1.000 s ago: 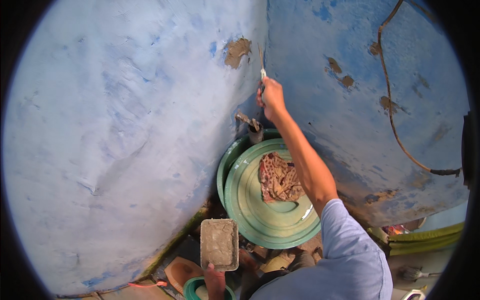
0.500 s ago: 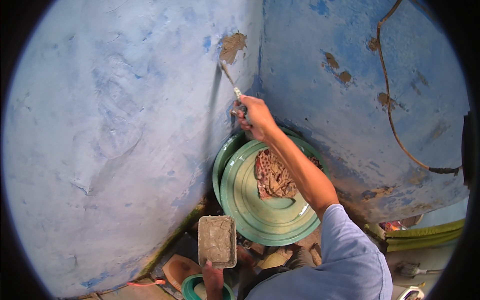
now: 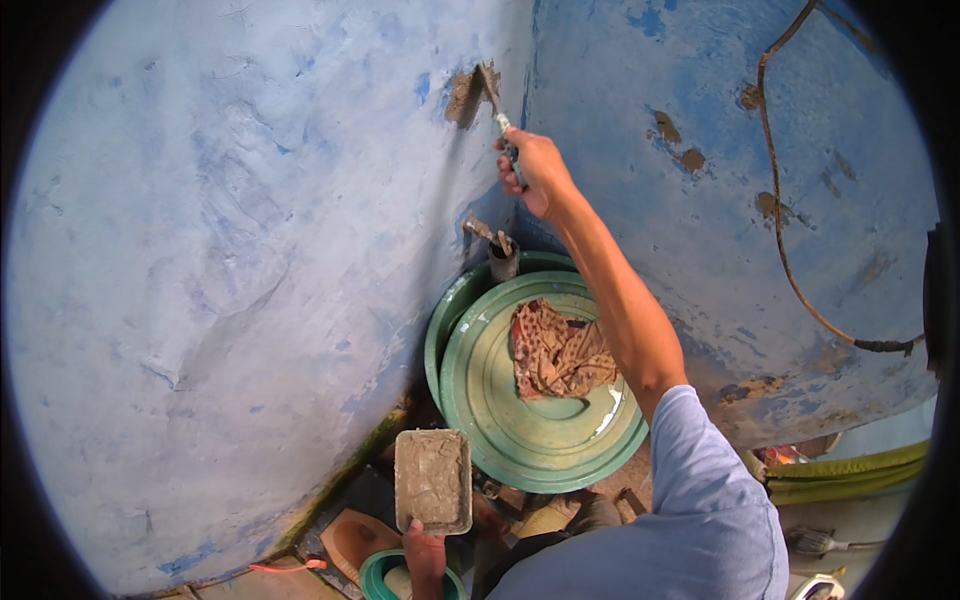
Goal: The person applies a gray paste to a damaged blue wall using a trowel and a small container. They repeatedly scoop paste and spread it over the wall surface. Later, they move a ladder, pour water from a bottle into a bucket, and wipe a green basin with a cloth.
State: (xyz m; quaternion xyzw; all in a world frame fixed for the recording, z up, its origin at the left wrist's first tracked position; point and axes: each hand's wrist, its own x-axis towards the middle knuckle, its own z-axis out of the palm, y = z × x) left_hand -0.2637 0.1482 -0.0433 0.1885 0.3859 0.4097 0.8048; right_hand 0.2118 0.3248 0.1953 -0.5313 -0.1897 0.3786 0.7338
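My right hand point(image 3: 537, 172), arm stretched up toward the wall corner, is wrapped round the handle of a small trowel point(image 3: 490, 90). Its blade is against the brown mortar patch point(image 3: 460, 100) on the left wall, covering the patch's right part. Low down, my left hand point(image 3: 425, 552) grips the near edge of a shallow rectangular tray point(image 3: 399, 485), thumb on the rim. Grey-brown mortar fills the tray, its surface rough.
A green round tub with a lid point(image 3: 475, 400) stands in the corner, a crumpled spotted cloth point(image 3: 555, 355) on it. Behind are a pipe end point(image 3: 504, 262) and tap. A cable point(image 3: 775, 200) hangs along the right wall. A green basin point(image 3: 375, 572) sits below the tray.
My right hand has moved up and slightly right, bringing the trowel blade from below the mortar patch onto its right part. The left hand and tray have barely moved.
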